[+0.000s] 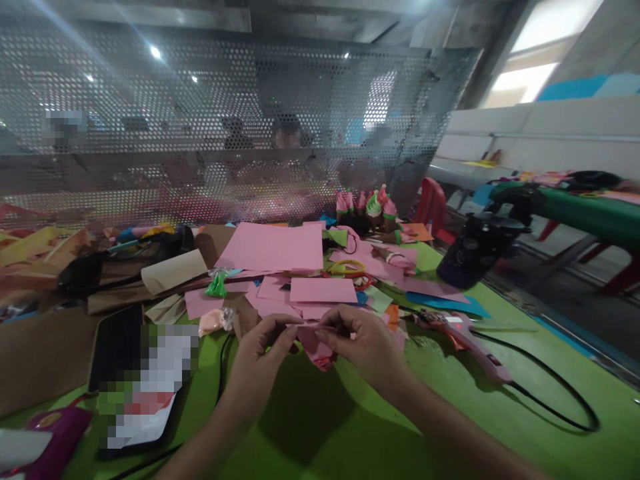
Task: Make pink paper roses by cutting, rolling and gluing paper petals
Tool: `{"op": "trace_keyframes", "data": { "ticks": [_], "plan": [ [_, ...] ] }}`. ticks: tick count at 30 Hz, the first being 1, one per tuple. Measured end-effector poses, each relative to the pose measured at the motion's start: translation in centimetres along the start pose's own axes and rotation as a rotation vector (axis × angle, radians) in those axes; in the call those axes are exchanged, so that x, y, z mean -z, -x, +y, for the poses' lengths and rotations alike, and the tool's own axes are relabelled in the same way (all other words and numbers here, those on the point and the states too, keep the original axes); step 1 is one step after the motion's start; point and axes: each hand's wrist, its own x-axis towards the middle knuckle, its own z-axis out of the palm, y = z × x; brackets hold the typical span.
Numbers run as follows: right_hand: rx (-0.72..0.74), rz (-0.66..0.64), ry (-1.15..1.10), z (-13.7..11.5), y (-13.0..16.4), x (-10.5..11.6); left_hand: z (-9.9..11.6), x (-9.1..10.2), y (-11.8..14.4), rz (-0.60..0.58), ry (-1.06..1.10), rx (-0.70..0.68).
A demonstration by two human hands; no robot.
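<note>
A small piece of pink paper (314,343), crumpled at its lower end, hangs between my two hands above the green table. My left hand (270,343) pinches its left edge between thumb and fingers. On the other side my right hand (357,340) pinches the right edge the same way. Just beyond the fingers lie several pink paper sheets, among them a folded rectangle (324,291) and a large sheet (275,247). Scissors with yellow and red handles (347,270) rest among these papers.
On the right a pink glue gun (470,337) lies with its black cord looping on the green table (400,433). A dark jug (473,250) stands by the right edge. Left are a phone (115,343) and a purple tool (60,433). Paper ice-cream cones (375,205) stand behind.
</note>
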Motion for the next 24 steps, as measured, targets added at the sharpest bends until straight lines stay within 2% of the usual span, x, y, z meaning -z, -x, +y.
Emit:
{"op": "trace_keyframes", "data": {
  "ticks": [8, 17, 24],
  "plan": [
    [0.014, -0.008, 0.026, -0.2, 0.1, 0.2, -0.2, 0.2, 0.0, -0.012, 0.021, 0.011],
    [-0.021, -0.021, 0.022, 0.3, 0.1, 0.3, -0.9, 0.9, -0.4, -0.111, -0.182, -0.082],
    [-0.009, -0.039, 0.075, 0.5, 0.1, 0.3, 0.6, 1.2, -0.3, -0.232, -0.391, -0.102]
  ]
}}
